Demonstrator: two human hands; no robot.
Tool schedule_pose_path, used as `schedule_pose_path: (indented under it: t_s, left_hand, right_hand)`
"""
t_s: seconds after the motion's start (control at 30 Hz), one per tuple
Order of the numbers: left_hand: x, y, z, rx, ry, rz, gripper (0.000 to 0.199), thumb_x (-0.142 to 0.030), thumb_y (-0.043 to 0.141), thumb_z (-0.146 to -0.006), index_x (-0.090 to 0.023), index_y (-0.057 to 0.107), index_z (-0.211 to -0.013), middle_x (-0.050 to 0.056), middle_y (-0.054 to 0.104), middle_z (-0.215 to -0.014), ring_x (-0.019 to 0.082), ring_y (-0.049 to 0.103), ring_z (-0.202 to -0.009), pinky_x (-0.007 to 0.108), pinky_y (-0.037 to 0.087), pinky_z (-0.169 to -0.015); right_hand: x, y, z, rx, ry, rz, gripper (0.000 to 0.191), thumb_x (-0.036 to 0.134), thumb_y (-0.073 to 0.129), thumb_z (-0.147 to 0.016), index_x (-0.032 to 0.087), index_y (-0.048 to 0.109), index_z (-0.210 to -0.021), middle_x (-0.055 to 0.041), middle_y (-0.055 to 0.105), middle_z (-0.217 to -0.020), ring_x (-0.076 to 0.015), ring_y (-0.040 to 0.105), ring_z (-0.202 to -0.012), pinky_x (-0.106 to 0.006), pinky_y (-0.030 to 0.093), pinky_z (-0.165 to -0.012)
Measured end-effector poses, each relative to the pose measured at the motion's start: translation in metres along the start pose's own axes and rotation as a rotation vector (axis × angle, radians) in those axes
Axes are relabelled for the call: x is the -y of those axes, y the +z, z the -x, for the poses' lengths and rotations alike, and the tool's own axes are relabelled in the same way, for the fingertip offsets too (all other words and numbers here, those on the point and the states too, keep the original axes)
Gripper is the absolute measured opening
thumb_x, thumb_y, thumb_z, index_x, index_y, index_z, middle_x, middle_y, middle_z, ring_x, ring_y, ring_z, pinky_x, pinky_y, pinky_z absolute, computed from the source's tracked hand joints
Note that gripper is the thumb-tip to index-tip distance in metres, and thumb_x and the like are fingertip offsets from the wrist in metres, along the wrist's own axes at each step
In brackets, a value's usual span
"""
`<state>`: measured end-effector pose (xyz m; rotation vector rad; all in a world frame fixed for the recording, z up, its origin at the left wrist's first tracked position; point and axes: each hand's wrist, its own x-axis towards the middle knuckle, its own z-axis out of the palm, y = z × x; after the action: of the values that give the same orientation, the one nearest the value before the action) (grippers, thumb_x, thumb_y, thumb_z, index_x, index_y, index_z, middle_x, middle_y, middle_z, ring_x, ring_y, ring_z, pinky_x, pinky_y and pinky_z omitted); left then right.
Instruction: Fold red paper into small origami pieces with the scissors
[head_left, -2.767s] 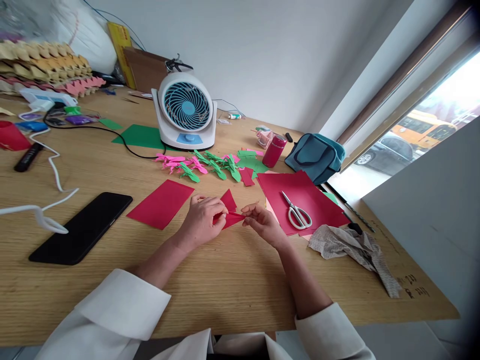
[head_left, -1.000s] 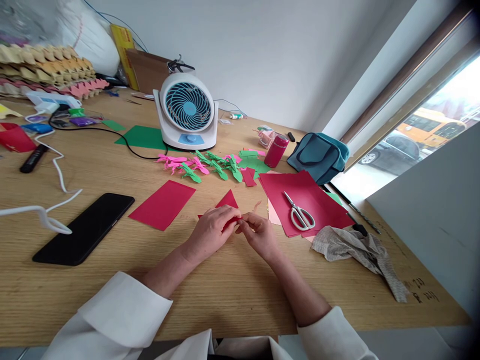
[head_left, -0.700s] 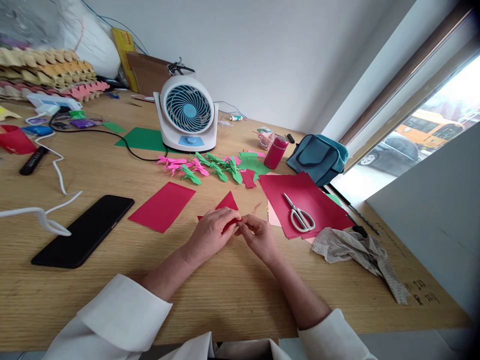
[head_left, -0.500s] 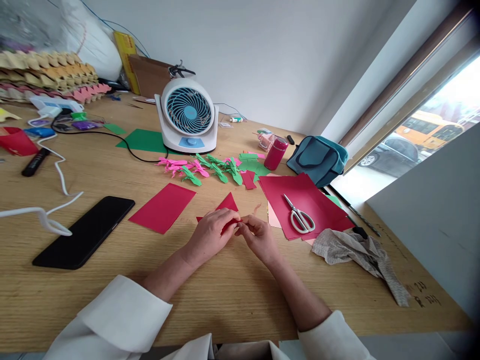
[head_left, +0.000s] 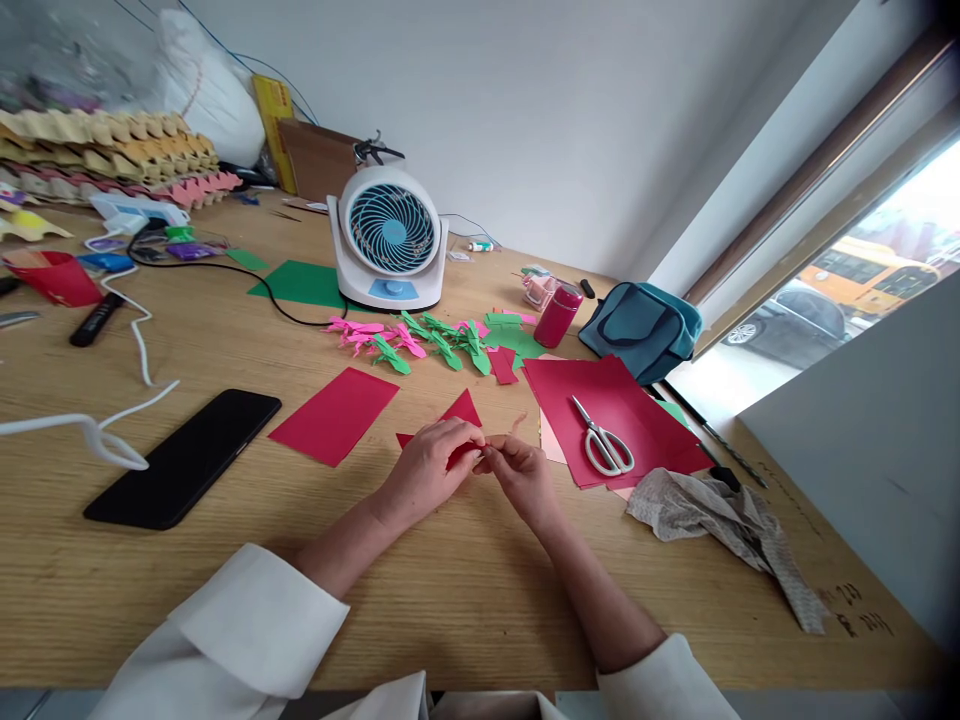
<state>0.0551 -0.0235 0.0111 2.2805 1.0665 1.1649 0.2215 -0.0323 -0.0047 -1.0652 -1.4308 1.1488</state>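
A folded piece of red paper (head_left: 461, 408) with pointed corners is pinched between both hands just above the table. My left hand (head_left: 435, 460) covers much of it, fingers curled over its near side. The fingertips of my right hand (head_left: 520, 475) press together at the paper's right end, touching the left fingertips. Beyond them lies a small red paper strip (head_left: 503, 365). A flat red sheet (head_left: 335, 415) rests to the left, and white-handled scissors (head_left: 606, 448) lie on a stack of red sheets (head_left: 652, 425) to the right.
Several folded green and pink paper figures (head_left: 420, 338) lie before a fan (head_left: 391, 235). A black phone (head_left: 187, 455) and white cable (head_left: 139, 340) are at left. A red can-shaped bottle (head_left: 559, 315), teal bag (head_left: 641, 325) and crumpled cloth (head_left: 705, 510) are at right.
The view has shifted slightly, so the table's contents appear a little to the right. Both hands keep nearly the same pinch on the folded red paper.
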Motion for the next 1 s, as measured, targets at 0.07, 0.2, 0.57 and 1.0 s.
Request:
schedule_pose_path:
  t_s: [0.07, 0.2, 0.57, 1.0]
  left_hand:
    - [-0.0002, -0.0002, -0.0001, 0.0, -0.003, 0.0, 0.016, -0.007, 0.053, -0.084, -0.021, 0.058, -0.09, 0.002, 0.065, -0.088, 0.017, 0.061, -0.088, 0.029, 0.047, -0.082]
    - [-0.0006, -0.0004, -0.0005, -0.006, -0.003, 0.0, 0.016, -0.007, 0.053, -0.085, -0.021, 0.058, -0.09, 0.002, 0.065, -0.088, 0.017, 0.061, -0.088, 0.03, 0.047, -0.082]
    - [-0.0004, -0.001, -0.0004, 0.001, 0.004, -0.01, 0.015, -0.007, 0.054, -0.086, -0.021, 0.059, -0.09, 0.001, 0.065, -0.087, 0.017, 0.061, -0.087, 0.029, 0.046, -0.081]
    - [0.0019, 0.0001, -0.0009, -0.008, -0.026, 0.058, 0.016, -0.008, 0.055, -0.086, -0.021, 0.062, -0.089, 0.001, 0.066, -0.088, 0.016, 0.063, -0.088, 0.028, 0.048, -0.083]
  right_hand:
    - [0.0013, 0.0009, 0.0001, 0.002, 0.001, -0.011, 0.028, 0.046, 0.066, -0.083, 0.019, 0.073, -0.087, -0.0022, 0.071, -0.072, -0.0137, 0.066, -0.063, -0.026, 0.057, -0.064]
    - [0.0028, 0.0025, 0.0006, -0.019, 0.014, -0.022, 0.028, 0.045, 0.067, -0.081, 0.019, 0.074, -0.087, -0.0022, 0.071, -0.071, -0.0144, 0.066, -0.063, -0.028, 0.058, -0.066]
    - [0.0016, 0.0021, 0.001, -0.005, 0.021, -0.02, 0.026, 0.043, 0.066, -0.082, 0.019, 0.074, -0.089, -0.0025, 0.071, -0.072, -0.0148, 0.068, -0.064, -0.027, 0.057, -0.066]
    - [-0.0002, 0.0019, -0.0011, -0.001, 0.021, -0.021, 0.03, 0.049, 0.069, -0.079, 0.02, 0.074, -0.087, -0.0027, 0.072, -0.073, -0.0148, 0.067, -0.064, -0.027, 0.058, -0.064]
